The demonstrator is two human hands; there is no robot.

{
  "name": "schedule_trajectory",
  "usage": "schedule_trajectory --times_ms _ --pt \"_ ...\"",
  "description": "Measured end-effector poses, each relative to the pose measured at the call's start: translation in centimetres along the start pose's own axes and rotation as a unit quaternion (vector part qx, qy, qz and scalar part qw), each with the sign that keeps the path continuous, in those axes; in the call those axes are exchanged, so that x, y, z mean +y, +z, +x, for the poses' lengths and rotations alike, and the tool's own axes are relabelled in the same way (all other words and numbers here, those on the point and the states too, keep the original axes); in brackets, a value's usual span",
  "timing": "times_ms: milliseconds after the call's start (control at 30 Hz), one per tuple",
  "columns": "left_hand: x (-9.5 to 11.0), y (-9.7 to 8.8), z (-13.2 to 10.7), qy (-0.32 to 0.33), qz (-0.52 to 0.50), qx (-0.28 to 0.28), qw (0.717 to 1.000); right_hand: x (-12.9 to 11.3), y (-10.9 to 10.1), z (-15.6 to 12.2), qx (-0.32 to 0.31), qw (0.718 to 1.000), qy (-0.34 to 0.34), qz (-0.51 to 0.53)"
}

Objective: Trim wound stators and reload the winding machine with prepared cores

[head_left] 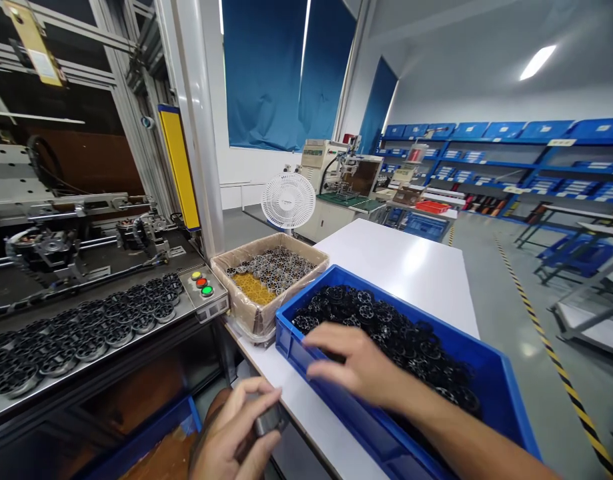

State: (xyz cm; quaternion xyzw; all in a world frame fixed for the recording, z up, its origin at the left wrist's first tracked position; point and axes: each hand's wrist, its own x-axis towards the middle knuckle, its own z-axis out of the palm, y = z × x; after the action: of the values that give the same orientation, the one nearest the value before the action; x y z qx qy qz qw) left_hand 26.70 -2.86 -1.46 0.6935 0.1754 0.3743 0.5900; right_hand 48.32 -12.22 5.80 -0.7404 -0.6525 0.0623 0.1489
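My right hand (353, 363) reaches into a blue bin (501, 393) full of black ring-shaped plastic parts (386, 323). Its fingers lie over the parts, spread and slightly blurred, holding nothing I can make out. My left hand (236, 433) is low, off the table's near edge, with fingers curled round a small dark cylindrical part (269, 420). A cardboard box (251, 310) of grey metal rings and yellow pieces stands just behind the bin.
A machine bench (101, 347) at the left carries rows of black round parts (81, 330) and a button panel (202, 285). The white table (401, 267) stretches away. A fan (288, 200), another machine and blue shelving (511, 160) stand behind; hazard tape marks the floor.
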Motion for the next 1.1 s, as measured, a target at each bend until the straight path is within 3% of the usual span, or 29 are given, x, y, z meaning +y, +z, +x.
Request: schedule_trajectory --times_ms 100,200,333,533,633,867,1100 --pt "0.2 -1.6 1.0 -0.066 -0.039 0.045 0.996 4.5 -0.8 0.6 -0.008 0.983 0.143 -0.118" --pt "0.5 -3.0 1.2 -0.108 -0.105 0.073 0.986 7.6 0.7 0.9 -0.084 0.957 0.215 -0.177" --pt "0.9 -4.0 0.8 -0.025 -0.014 0.053 0.998 9.0 2.1 1.1 -0.143 0.943 0.215 -0.212" --pt "1.1 -4.8 0.3 0.033 0.042 0.016 0.998 10.4 0.7 1.2 -0.176 0.941 0.193 -0.215" --pt "1.2 -4.8 0.2 0.02 0.018 0.001 1.0 10.7 0.4 1.1 -0.19 0.944 0.183 -0.199" --pt "2.0 -3.9 -0.2 -0.043 -0.167 0.024 0.985 10.9 0.4 0.8 -0.191 0.947 0.194 -0.168" --pt "2.2 -3.6 0.0 -0.09 -0.249 0.022 0.964 11.0 0.8 1.3 -0.097 0.971 0.188 -0.115"
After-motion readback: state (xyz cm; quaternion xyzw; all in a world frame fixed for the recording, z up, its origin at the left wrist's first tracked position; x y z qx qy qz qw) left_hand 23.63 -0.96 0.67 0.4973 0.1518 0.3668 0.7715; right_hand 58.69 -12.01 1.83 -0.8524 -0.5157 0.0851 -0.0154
